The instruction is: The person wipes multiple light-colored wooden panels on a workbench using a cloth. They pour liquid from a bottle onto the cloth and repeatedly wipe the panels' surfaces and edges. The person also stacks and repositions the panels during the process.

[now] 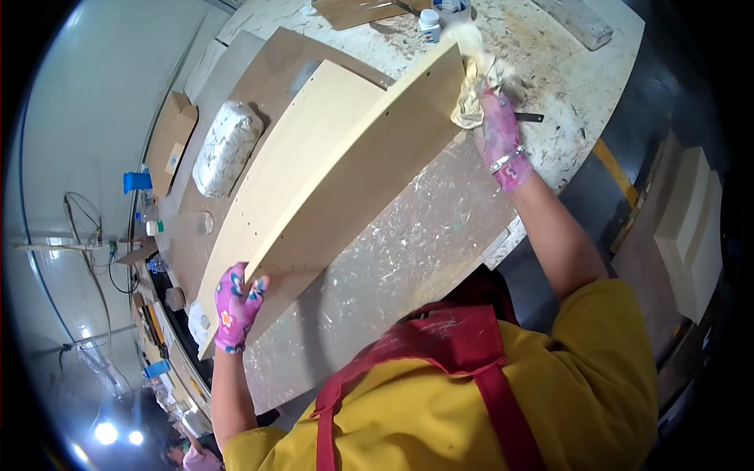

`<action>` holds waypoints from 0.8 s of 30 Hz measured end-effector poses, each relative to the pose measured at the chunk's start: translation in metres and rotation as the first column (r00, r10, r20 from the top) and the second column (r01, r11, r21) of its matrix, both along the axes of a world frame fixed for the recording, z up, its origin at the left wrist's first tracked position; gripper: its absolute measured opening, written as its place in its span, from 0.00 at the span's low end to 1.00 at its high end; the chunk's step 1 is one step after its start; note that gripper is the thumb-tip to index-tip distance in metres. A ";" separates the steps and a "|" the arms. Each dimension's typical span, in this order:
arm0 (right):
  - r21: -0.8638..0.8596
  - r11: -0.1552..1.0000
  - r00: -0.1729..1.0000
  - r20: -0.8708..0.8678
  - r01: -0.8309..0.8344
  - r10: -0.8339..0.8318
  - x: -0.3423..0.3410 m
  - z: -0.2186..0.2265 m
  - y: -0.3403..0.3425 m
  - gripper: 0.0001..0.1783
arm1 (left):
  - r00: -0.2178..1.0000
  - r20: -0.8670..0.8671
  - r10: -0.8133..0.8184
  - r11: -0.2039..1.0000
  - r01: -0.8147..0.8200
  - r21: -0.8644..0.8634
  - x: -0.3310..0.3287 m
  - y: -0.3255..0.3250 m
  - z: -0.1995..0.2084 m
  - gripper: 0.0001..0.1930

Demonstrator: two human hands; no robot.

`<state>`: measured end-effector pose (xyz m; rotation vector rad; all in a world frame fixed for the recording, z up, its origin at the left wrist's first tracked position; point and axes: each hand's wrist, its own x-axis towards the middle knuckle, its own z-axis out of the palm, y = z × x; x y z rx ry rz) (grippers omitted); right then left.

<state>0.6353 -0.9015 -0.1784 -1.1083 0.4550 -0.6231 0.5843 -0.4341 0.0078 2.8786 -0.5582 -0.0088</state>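
A pale cream wooden panel piece (393,145) lies diagonally across the worktable, one long board standing up along a flat one with small dark holes. My left hand (238,306), in a pink floral glove, is closed around the upright board's near-left end. At the far-right end, my right hand (499,137), in a similar glove with a bracelet at the wrist, grips a crumpled cream cloth (469,100) pressed against the board's end. Part of the cloth is blurred. A dark flat metal strip (531,118) sticks out beside my right hand.
The paint-specked worktable (393,271) lies under the panel. Beyond it are a white wrapped bundle (228,149), a cardboard box (171,141) and a small white bottle (430,26). More pale panels (689,235) stand at the right. A person in pink (200,458) is at the lower left.
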 end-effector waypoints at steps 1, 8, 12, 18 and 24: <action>0.213 0.975 0.988 -0.119 -0.068 0.095 -0.002 -0.006 0.001 0.10 | 0.999 -0.020 0.027 0.999 -0.028 -0.023 0.000 0.002 0.000 0.18; 0.238 0.971 0.988 -0.154 0.019 0.018 -0.011 0.091 -0.001 0.16 | 0.982 -0.137 0.134 0.988 -0.143 -0.058 -0.001 0.001 0.002 0.20; 0.106 0.989 0.995 -0.017 0.102 -0.101 -0.029 0.128 0.008 0.15 | 0.988 -0.115 0.102 0.992 -0.109 -0.058 0.003 0.007 -0.002 0.21; -0.444 0.732 0.856 -0.252 -0.517 0.452 -0.071 0.018 0.147 0.16 | 0.989 -0.075 0.127 0.992 -0.127 0.009 0.010 0.010 0.000 0.24; -0.381 0.308 0.472 -0.484 -0.872 0.737 -0.116 0.034 0.178 0.26 | 0.999 0.000 0.049 0.996 -0.049 0.073 0.003 0.007 -0.003 0.25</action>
